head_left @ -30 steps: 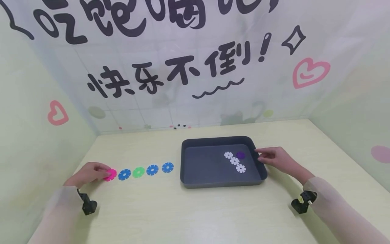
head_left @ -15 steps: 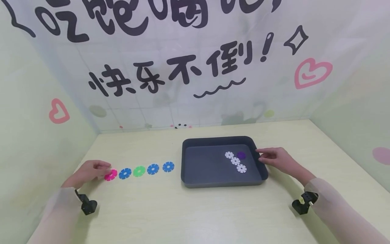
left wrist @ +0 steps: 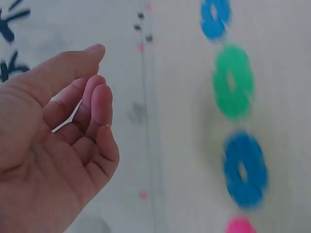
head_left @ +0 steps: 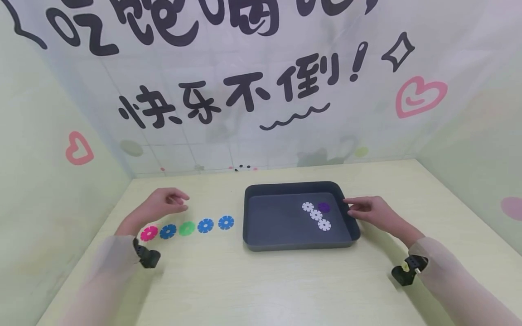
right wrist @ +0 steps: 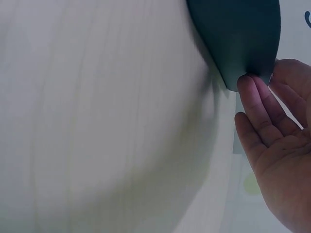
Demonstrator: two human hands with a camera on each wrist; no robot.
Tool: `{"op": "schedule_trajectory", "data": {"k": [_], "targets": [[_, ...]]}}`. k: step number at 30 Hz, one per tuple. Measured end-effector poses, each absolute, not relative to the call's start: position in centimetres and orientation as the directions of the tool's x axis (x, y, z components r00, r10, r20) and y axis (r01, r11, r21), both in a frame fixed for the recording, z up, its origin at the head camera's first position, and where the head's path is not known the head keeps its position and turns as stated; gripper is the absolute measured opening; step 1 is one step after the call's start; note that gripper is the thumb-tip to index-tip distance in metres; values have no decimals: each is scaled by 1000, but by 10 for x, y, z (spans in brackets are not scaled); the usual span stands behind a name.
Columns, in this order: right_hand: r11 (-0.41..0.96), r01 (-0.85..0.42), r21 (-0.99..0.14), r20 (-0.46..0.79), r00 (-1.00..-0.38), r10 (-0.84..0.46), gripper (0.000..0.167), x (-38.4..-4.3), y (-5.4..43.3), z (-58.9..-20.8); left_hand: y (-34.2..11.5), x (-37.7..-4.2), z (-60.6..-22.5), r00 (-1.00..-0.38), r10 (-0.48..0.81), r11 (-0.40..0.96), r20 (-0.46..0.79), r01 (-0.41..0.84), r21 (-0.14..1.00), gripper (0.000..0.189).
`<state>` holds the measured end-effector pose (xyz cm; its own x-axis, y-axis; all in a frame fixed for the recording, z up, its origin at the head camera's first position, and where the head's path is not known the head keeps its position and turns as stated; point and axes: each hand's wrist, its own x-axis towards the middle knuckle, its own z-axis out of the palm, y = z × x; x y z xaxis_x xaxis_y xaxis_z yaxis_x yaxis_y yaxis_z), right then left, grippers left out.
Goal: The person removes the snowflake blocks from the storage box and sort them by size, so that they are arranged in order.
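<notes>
At the lower left of the head view, the left hand [head_left: 154,206] had just lifted off the pink snowflake disc [head_left: 144,235], so it seemed placed, beside a blue disc [head_left: 162,234]; its fingers curved loosely, pinching nothing. At centre right, the right hand [head_left: 377,213] pinched the grey tray [head_left: 273,222]. In the left wrist view, the green disc [left wrist: 243,80] blurred, the pink one cut off below. In the right wrist view, the tray's inside was hidden

Five bright notched discs [head_left: 191,229], seemingly just apart, flat in line beside a grey tray [head_left: 302,246]
</notes>
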<state>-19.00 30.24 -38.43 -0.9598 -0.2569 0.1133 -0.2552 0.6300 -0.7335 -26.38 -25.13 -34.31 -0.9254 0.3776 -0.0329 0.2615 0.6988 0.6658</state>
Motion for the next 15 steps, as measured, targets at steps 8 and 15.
{"op": "schedule_trajectory", "data": {"k": [8,15], "targets": [[631,-237,-739,98,-964,-247,41,-188,303,-383,-152,-275,-322,-809,587,539,23,412,735,26],[613,-239,-753,104,-963,-249,42,-187,300,-383,-68,-287,-330,-710,704,450,23,471,758,27]]}}
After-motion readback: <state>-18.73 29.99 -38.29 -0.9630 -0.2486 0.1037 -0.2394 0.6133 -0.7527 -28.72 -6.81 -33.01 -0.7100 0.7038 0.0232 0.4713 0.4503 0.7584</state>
